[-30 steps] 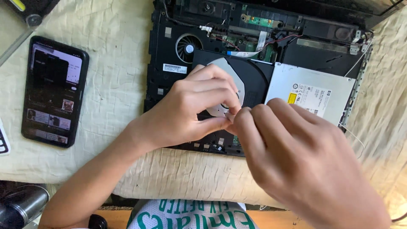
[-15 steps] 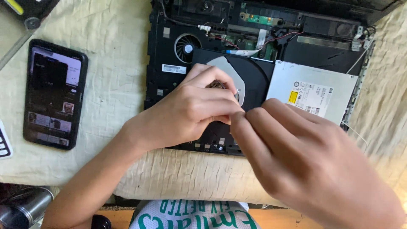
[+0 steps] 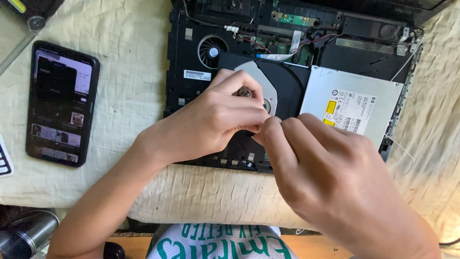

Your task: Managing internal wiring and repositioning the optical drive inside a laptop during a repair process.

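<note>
An opened black laptop chassis (image 3: 191, 57) lies on a cream cloth, showing its fan (image 3: 211, 50) and circuit boards. A silver optical drive (image 3: 352, 103) sits in it with its black tray (image 3: 287, 88) slid out to the left. My left hand (image 3: 215, 120) rests on the tray, its fingers curled over the tray's round hub and its thumb pressed at the tray's near edge. My right hand (image 3: 330, 177) comes in from the lower right, and its pinched fingertips touch the left thumb. Whatever lies between the fingertips is hidden.
A black smartphone (image 3: 61, 103) with its screen lit lies on the cloth (image 3: 129, 96) to the left. A dark metal cylinder (image 3: 26, 235) sits at the lower left edge. Thin wires (image 3: 402, 62) run along the chassis's right side.
Both hands stay together over the drive tray. The left fingers have shifted slightly on the hub, and the right fingertips have closed in against the left thumb.
</note>
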